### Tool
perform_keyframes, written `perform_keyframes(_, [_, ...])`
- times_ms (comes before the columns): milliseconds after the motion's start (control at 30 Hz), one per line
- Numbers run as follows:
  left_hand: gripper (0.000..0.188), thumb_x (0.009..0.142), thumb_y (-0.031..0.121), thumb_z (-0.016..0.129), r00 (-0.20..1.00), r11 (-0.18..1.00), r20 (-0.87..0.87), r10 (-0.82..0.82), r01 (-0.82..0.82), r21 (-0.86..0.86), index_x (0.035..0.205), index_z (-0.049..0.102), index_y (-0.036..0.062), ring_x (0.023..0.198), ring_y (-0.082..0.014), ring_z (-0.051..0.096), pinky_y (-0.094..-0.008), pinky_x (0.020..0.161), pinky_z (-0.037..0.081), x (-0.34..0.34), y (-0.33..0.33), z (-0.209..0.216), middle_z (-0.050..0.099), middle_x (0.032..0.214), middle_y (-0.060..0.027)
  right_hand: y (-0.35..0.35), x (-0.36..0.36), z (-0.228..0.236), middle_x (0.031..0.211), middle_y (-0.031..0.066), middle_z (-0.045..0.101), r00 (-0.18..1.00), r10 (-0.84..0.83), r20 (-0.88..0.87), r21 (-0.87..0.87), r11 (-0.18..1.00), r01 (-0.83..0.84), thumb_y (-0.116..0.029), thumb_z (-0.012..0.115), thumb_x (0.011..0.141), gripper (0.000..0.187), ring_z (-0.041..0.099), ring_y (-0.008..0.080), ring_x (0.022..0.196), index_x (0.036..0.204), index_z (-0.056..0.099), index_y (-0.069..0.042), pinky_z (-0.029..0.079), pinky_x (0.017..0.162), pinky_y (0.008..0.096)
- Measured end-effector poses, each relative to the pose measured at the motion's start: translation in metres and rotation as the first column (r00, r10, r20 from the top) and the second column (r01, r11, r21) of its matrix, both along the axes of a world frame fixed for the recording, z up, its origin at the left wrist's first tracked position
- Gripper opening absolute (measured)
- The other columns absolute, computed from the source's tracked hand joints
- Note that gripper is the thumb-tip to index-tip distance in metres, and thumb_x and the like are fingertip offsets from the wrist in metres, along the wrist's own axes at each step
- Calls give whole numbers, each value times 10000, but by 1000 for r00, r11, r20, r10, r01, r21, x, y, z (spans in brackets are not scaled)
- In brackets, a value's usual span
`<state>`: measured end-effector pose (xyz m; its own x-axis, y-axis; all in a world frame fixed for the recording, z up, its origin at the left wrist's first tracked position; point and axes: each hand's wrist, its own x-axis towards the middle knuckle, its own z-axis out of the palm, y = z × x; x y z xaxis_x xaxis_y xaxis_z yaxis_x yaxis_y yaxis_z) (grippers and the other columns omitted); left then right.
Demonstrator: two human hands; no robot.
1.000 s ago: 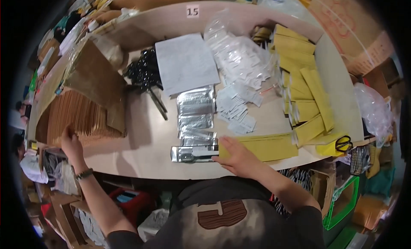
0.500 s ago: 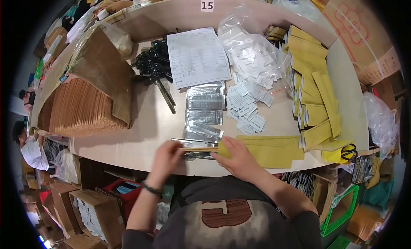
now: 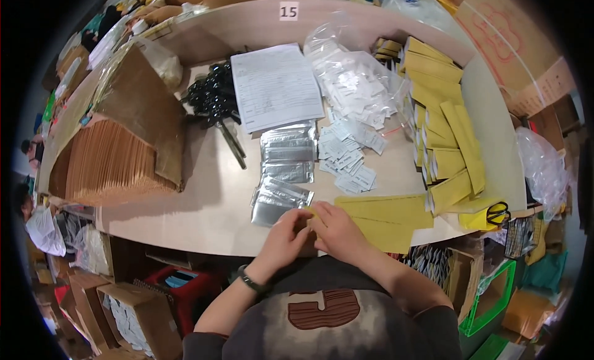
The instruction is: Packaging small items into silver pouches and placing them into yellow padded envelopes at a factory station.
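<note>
My left hand (image 3: 286, 235) and my right hand (image 3: 337, 231) meet at the front edge of the table, fingers closed together. Between them a bit of a yellow paper sleeve (image 3: 312, 210) shows; my fingers hide the rest and anything inside it. Flat yellow sleeves (image 3: 387, 219) lie beside and partly under my right hand. Just beyond my left hand, silver foil packets (image 3: 272, 210) lie overlapping in a column. Small white printed packets (image 3: 351, 159) are scattered to the right of that column.
A carton of brown card pieces (image 3: 117, 162) stands at left. Behind lie black long-handled items (image 3: 213, 94), a printed sheet (image 3: 275, 87) and a clear bag of white packets (image 3: 356, 78). Filled yellow sleeves (image 3: 442, 131) are stacked at right, near black-handled scissors (image 3: 497, 213).
My left hand has moved right, up against my right hand. The thin, brown-edged strips that stretched between my hands no longer show. Foil packets near my left hand are now uncovered.
</note>
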<state>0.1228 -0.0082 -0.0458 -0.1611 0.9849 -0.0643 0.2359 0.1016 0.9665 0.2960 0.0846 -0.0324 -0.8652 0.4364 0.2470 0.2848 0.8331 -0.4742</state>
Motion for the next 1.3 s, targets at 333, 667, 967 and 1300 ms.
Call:
perform_keyframes(333, [583,463,370,912,446,953,-891,82,227,201,773,494,107,679,-320,548,-446,610,435,-77,4,36,513,691,-83,45,-2,63,909,122,588,986,135,-93,187,975,-116,-201,718,766,135,618,322,842,852,645,-127,500,675,432])
perform_keyframes(667, [386,695,261,823,787,919,-525,323,-393,-24,766,539,9,618,-237,546,-376,599,450,-73,-69,-25,580,673,-108,315,199,62,1266,199,618,378,-926,-22,-4,378,926,-463,628,912,489,557,381,1211,1212,659,-79,424,1055,424])
perform_keyframes(967, [372,775,300,808,913,964,-376,158,-226,-143,784,582,5,653,-246,588,-379,626,477,-27,-35,-11,612,699,-121,328,184,9,1159,227,667,501,-850,161,62,516,855,-523,515,933,536,607,417,1102,1107,703,-52,444,1013,488])
perform_keyframes(1300, [548,830,113,736,966,922,95,-242,259,-288,1331,532,24,923,-92,548,-268,826,480,15,12,37,605,1080,-14,124,98,67,1208,194,593,973,136,186,29,989,-143,-295,754,782,421,571,392,1103,1107,625,-61,453,977,490])
